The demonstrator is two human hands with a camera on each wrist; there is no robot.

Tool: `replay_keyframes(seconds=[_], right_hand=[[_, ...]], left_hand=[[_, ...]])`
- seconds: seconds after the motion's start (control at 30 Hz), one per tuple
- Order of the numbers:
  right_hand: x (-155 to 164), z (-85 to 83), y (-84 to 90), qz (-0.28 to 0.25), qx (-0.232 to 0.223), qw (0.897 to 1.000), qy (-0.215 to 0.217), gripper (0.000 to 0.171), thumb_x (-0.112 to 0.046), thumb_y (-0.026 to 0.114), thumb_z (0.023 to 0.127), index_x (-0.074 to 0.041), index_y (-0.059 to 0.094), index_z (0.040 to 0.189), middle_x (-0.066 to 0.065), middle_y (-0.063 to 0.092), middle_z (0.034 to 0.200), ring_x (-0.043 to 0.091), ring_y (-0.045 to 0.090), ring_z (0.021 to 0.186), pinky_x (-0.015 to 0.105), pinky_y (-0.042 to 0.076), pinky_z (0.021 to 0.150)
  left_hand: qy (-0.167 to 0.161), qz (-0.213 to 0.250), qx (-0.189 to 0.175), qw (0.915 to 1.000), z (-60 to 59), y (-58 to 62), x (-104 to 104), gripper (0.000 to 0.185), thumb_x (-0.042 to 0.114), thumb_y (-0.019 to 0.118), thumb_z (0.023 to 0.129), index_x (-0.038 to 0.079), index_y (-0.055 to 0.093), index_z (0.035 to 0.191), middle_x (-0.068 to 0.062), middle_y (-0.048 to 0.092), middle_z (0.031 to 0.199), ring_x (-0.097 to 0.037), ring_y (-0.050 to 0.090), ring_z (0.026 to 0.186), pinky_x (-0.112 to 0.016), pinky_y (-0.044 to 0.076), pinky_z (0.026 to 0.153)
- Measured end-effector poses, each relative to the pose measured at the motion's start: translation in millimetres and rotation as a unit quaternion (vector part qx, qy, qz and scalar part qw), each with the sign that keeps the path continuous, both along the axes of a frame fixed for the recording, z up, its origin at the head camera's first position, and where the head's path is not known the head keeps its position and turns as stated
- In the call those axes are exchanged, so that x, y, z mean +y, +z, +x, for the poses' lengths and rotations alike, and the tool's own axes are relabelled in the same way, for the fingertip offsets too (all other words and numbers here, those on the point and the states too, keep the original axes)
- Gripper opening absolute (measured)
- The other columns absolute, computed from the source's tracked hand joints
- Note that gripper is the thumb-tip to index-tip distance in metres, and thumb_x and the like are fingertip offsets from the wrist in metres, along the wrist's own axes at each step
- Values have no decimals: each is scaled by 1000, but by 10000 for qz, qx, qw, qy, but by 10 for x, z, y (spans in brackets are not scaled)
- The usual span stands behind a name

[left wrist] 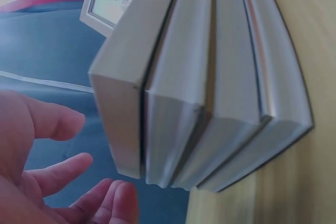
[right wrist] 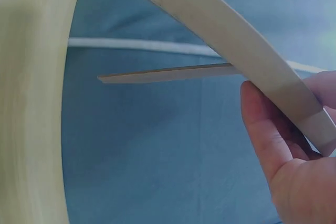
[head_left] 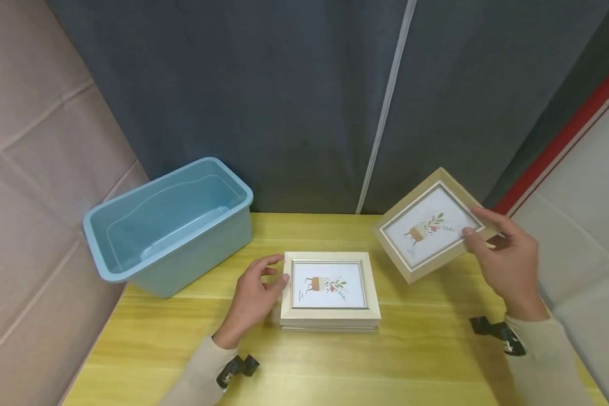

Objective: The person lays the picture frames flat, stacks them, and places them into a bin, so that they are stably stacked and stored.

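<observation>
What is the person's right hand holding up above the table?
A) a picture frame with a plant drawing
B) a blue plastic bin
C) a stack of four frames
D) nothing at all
A: the right hand grips a tilted picture frame by its edge, lifted off the table, while the blue bin sits untouched at the far left.

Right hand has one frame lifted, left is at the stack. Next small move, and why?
Probably carry the lifted frame left toward the blue bin and lower it in. The right hand grips it by one edge, clear of the table; the bin looks empty and open-topped. The left hand rests open at the side of the stack of frames, steadying it.
</observation>
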State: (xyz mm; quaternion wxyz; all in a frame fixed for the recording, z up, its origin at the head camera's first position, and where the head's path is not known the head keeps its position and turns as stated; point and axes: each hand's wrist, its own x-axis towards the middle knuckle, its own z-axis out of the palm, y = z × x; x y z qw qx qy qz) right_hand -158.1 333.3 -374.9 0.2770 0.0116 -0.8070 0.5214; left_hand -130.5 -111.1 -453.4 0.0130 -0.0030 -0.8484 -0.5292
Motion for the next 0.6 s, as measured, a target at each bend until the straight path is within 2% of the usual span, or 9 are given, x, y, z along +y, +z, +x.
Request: replay_keyframes(seconds=[0.17,0.27,0.4,0.5,0.6], right_hand=[[-125,94,49,43,383,9987,328,44,11,73,90,3,70,134,-10,74,108,-4,70,64,11,55,59],[-192,126,50,163,738,9954,584,44,15,72,88,7,70,131,-11,75,105,-3,62,53,11,45,48],[-294,124,23,41,1300,9849,1146,44,23,67,84,15,67,127,-7,76,112,-1,48,41,24,29,38],[-387,124,10,-348,1542,9719,1747,44,28,63,83,21,64,126,1,74,118,-1,55,48,23,31,39],[-488,143,13,-683,1596,9578,2290,44,31,60,82,24,61,126,8,74,121,3,67,65,16,42,44]], left_hand=[[-78,46,116,9999,-4,83,14,43,27,76,99,26,67,141,3,61,144,-22,63,123,-41,59,96],[-243,158,218,9993,-10,144,42,42,28,76,99,29,66,141,4,61,144,-21,62,124,-41,58,97],[-609,262,429,9969,-23,241,86,44,30,75,100,29,63,143,4,60,145,-25,62,127,-43,58,98],[-870,195,645,9939,-36,308,121,48,33,75,100,27,61,146,0,60,147,-28,61,127,-46,59,98],[-1109,146,884,9898,-50,363,160,53,33,76,99,23,58,148,-4,59,149,-28,62,127,-46,59,97]])
